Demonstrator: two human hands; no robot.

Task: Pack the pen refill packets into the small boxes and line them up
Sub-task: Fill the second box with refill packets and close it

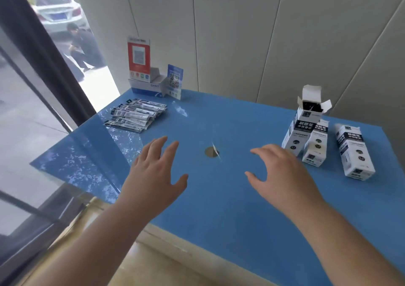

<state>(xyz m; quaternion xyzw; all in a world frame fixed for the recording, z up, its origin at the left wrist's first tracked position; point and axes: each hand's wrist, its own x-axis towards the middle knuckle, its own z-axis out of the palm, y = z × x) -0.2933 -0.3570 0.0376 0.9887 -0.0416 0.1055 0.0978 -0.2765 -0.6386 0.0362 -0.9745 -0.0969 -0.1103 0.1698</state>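
The left hand (153,176) is held over the blue table (219,198) with its fingers straight and slightly spread, thumb out to the side, holding nothing. The right hand (282,176) is beside it, well apart, its fingers loosely bent and spread, thumb pointing toward the left hand, also holding nothing; whether either palm touches the tabletop cannot be told. Between the two hands, a little farther back, a small round hole (211,151) shows in the tabletop. Just beyond the right fingertips stands a group of small white-and-black boxes: an open box (303,121) with its top flaps up and dark contents showing at the mouth, leaning to one side; a closed box (316,145) right against it; and a third box (354,152) a little apart to the right. Well away, at the far left of the table past the left hand, a pile of pen refill packets (135,115) lies flat, overlapping one another. Behind that pile, at the table's back edge against the grey panelled wall (241,34), a white carton (145,86) holds a red QR-code card (139,58) upright, with a blue QR-code card (174,79) standing beside it. To the left is a window (32,88).
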